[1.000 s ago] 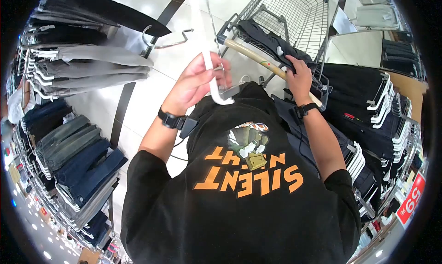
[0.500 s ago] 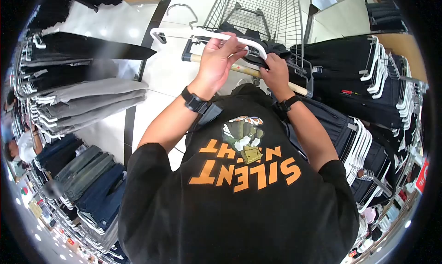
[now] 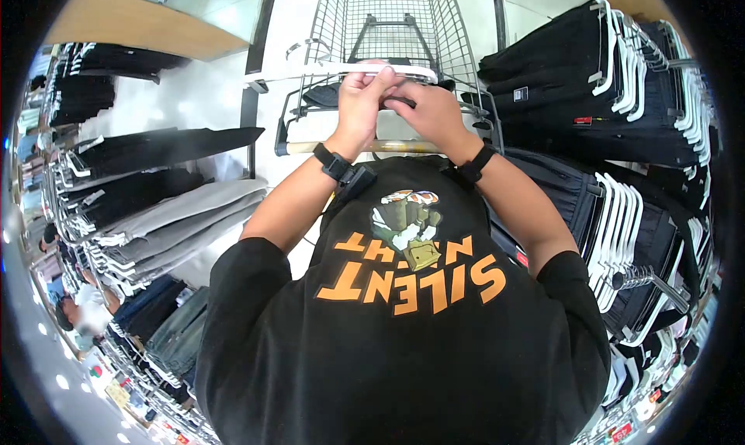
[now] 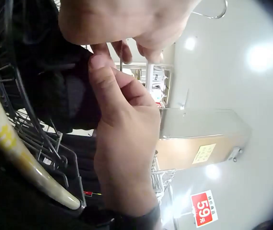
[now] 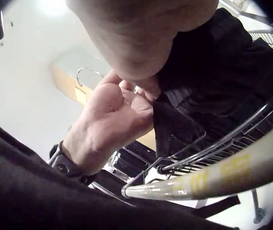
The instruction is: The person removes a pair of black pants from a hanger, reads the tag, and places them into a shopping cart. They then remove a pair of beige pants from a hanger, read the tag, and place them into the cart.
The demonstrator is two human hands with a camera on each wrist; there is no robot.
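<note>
My left hand [image 3: 361, 107] grips a white clothes hanger [image 3: 415, 72] by its bar, fingers curled round it. The hanger lies crosswise above the shopping cart's handle [image 3: 303, 147], its metal hook [image 3: 306, 48] pointing away from me. Right beside it, my right hand [image 3: 434, 115] pinches the edge of a black garment [image 4: 69, 91] between thumb and fingers. In the right wrist view the garment [image 5: 208, 72] hangs in loose folds over the cart's wire rim. Both hands meet at the hanger's bar, and the left hides part of where garment and hanger come together.
The wire cart [image 3: 334, 26] stands directly ahead. On the left, racks carry black trousers [image 3: 155, 146] and grey trousers [image 3: 186, 216] on hangers. Close on the right hang more dark trousers [image 3: 582, 127] on white hangers. A red-and-white price sign [image 4: 204, 209] hangs overhead.
The hanger has swung from upright near my body to crosswise over the cart. My right hand has lifted from the cart handle and come to my left hand with the garment. The view has turned.
</note>
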